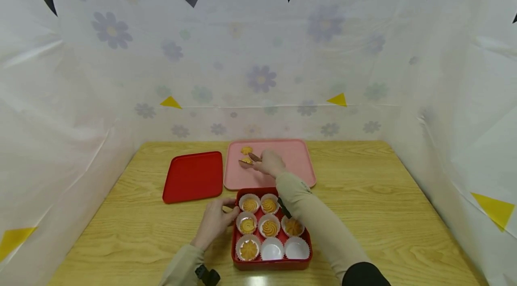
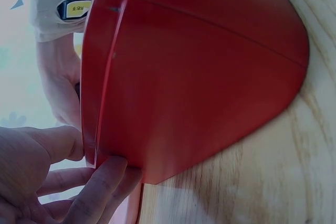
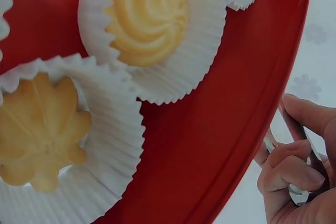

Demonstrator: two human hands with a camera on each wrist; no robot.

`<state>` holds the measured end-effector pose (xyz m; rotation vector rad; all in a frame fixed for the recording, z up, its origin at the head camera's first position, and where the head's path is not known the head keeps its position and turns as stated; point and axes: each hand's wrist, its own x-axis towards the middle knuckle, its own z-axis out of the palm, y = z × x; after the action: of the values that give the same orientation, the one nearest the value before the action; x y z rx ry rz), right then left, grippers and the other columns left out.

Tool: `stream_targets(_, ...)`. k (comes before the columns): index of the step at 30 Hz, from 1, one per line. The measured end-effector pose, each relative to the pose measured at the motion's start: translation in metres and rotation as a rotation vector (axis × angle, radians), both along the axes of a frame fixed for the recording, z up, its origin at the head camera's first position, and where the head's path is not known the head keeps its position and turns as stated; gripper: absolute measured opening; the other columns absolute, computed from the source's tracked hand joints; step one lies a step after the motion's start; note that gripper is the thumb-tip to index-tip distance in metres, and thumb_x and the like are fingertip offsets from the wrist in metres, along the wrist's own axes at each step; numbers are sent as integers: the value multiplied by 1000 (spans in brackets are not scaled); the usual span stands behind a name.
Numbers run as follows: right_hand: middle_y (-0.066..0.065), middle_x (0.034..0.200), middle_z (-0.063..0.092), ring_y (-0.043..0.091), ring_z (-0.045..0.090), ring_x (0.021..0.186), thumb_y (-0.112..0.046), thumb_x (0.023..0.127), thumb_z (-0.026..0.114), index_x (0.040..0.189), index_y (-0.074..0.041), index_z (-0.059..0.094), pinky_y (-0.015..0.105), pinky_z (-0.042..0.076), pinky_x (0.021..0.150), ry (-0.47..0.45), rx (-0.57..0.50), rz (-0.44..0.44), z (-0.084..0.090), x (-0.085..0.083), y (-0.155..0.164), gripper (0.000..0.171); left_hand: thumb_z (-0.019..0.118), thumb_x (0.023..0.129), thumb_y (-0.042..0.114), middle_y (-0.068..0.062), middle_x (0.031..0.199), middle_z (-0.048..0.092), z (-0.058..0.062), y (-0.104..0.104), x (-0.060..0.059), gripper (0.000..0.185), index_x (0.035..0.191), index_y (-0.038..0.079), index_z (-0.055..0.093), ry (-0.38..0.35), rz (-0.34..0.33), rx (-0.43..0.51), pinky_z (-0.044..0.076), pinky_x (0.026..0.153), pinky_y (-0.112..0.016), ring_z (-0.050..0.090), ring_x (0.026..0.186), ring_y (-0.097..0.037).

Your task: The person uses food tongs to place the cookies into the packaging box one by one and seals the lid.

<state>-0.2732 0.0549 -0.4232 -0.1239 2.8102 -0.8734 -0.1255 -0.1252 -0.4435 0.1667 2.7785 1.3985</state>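
My right hand (image 1: 271, 164) grips a pair of tongs (image 1: 255, 157) over the pink tray (image 1: 292, 160). The tongs' two brown tips stand on either side of a yellow cookie (image 1: 247, 160); whether they touch it I cannot tell. Behind it lies a second cookie (image 1: 247, 150). With thumb and fingers, my left hand (image 1: 216, 219) holds the back left corner of a red box (image 2: 199, 77). White paper cups fill the box, several with piped cookies, such as a swirled cookie (image 3: 149, 17) and a petal-shaped cookie (image 3: 44, 132). My right forearm hides the box's back right corner.
Left of the pink tray lies a flat red tray or lid (image 1: 194, 177). At the box's front, two paper cups (image 1: 296, 248) show bare white bottoms. Patterned white sheeting (image 1: 258, 52) surrounds the wooden table (image 1: 363, 196) at the back and sides.
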Motion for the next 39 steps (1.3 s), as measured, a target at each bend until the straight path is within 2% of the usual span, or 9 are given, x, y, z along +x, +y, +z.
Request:
stream_targets(9, 4, 72, 55, 17, 47, 59, -28, 93, 71, 83, -8, 63, 28, 37, 52, 0, 41, 8, 4, 4, 0, 24, 70, 89, 8, -15, 100, 74, 2, 1, 1, 25, 111, -4, 73, -26, 3, 18, 54, 61, -21, 67, 72, -12)
stream_targets(20, 3, 70, 52, 17, 44, 59, -32, 94, 70, 83, -8, 64, 29, 35, 52, 2, 67, 11, 5, 3, 1, 28, 69, 89, 8, -15, 101, 75, 2, 2, 2, 24, 110, -3, 73, -17, -3, 22, 54, 62, -22, 68, 74, -13)
stream_targets(32, 6, 80, 61, 17, 46, 66, -29, 96, 67, 96, -5, 67, 28, 36, 57, -6, 22, 13, 10, 7, 11, 24, 69, 89, 8, -15, 100, 75, 2, 3, 2, 24, 110, -3, 73, -12, 6, 12, 53, 62, -23, 66, 73, -13)
stream_targets(39, 1, 70, 56, 13, 42, 59, -25, 94, 69, 91, -4, 71, 25, 33, 53, 13, -37, 44, 10, 6, 23, 22, 69, 88, 8, -14, 100, 75, 0, 2, 2, 24, 109, -3, 74, -2, 13, -3, 52, 62, -23, 65, 72, -12)
